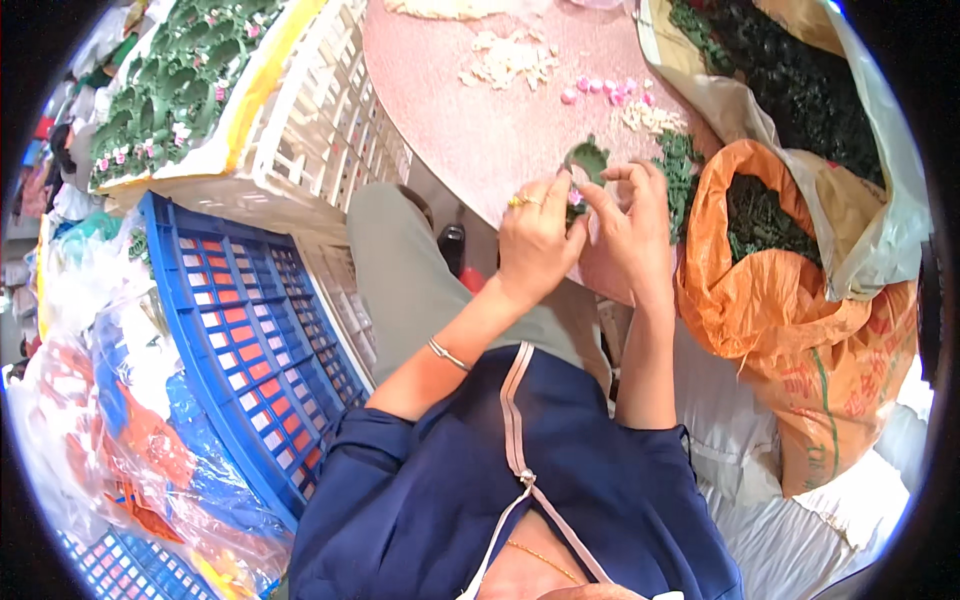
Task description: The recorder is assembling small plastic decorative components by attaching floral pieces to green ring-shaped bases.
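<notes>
Over the near edge of the round pink table (450, 120), my two hands are closed at a small green plastic leaf piece (588, 158) with a pink flower on it. My left hand (540, 240) pinches its lower left side, and the fingers hide much of it. On the right, the thumb and bent fingers of my right hand (640, 225) close in on the same piece. Just beyond the right hand lies a strip of green leaf pieces (680, 175). Pink buds (610, 90), a small cream pile (650, 118) and a larger heap of cream pieces (510, 60) lie farther back.
At right stand an orange woven sack (735, 270) and a pale sack (740, 105), both holding dark green pieces. To the left, a white crate (320, 100) stands beside a box of flowered green pieces (180, 90). A blue crate (250, 340) leans near clear plastic bags (110, 370).
</notes>
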The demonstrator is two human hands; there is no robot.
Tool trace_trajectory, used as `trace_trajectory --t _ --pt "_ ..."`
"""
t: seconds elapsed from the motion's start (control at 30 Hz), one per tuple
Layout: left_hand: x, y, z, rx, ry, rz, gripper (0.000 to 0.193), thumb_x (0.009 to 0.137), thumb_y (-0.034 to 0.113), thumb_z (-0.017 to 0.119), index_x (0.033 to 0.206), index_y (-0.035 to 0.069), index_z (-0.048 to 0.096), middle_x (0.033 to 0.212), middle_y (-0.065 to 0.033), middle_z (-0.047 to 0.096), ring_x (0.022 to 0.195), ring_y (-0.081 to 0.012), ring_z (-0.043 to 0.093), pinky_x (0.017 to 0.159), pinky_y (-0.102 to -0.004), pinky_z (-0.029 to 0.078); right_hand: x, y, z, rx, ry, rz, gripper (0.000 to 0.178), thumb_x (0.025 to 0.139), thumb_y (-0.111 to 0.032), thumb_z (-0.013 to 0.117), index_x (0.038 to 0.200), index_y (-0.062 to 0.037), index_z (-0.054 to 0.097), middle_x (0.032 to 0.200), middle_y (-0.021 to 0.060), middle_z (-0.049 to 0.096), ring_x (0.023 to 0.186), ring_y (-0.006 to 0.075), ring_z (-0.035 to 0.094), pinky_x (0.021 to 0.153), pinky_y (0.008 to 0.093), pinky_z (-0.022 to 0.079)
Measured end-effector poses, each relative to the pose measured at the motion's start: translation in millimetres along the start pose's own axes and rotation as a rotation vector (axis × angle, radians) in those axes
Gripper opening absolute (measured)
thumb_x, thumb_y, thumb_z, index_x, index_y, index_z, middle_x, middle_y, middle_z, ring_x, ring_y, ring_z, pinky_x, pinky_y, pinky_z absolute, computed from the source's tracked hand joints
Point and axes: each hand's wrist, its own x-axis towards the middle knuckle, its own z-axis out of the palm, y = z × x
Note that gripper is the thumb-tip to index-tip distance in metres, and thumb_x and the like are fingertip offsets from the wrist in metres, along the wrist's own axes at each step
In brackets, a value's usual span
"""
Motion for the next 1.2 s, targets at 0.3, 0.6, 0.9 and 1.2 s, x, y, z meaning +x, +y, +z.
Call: trace_trajectory --t 0.3,0.6,0.9,1.2 --pt "7 7 1 0.226 -0.101 0.036 0.051 0.075 0.015 0.069 0.12 -0.006 0.058 0.097 -0.0165 0.059 0.094 -0.0335 0.055 0.088 -0.0452 0.041 104 -7 57 -0.352 -0.1 -0.291 0.02 0.082 -0.015 0.068 0.1 -0.0092 0.074 0.1 0.0181 0.07 0.101 0.0367 0.064 0.086 0.0488 0.047" --pt "8 7 1 0.195 -0.128 0.025 0.051 0.073 0.014 0.066 0.119 -0.006 0.058 0.096 -0.0171 0.057 0.095 -0.0345 0.054 0.09 -0.0454 0.04 129 3 94 -0.651 -0.119 -0.348 0.012 0.083 -0.016 0.063 0.085 -0.0065 0.071 0.083 0.0192 0.07 0.08 0.0372 0.069 0.074 0.0476 0.051" --pt "5 -2 -2 -0.152 0.048 -0.094 0.066 0.074 0.006 0.078 0.132 -0.001 0.047 0.102 -0.0163 0.068 0.091 -0.031 0.066 0.084 -0.0414 0.052 54 -18 -9 0.407 -0.16 0.052 0.018 0.098 0.0 0.057 0.114 0.0032 0.066 0.099 0.0104 0.072 0.095 0.015 0.07 0.082 0.0257 0.055" --pt "-2 -6 -2 -0.317 0.003 -0.06 0.07 0.076 0.005 0.08 0.135 0.001 0.042 0.112 -0.0171 0.07 0.093 -0.0216 0.071 0.078 -0.0309 0.058 -5 -3 -18 -0.033 0.064 -0.366 0.03 0.077 0.009 0.063 0.103 -0.0041 0.072 0.094 0.0096 0.072 0.093 0.026 0.068 0.083 0.0364 0.052"
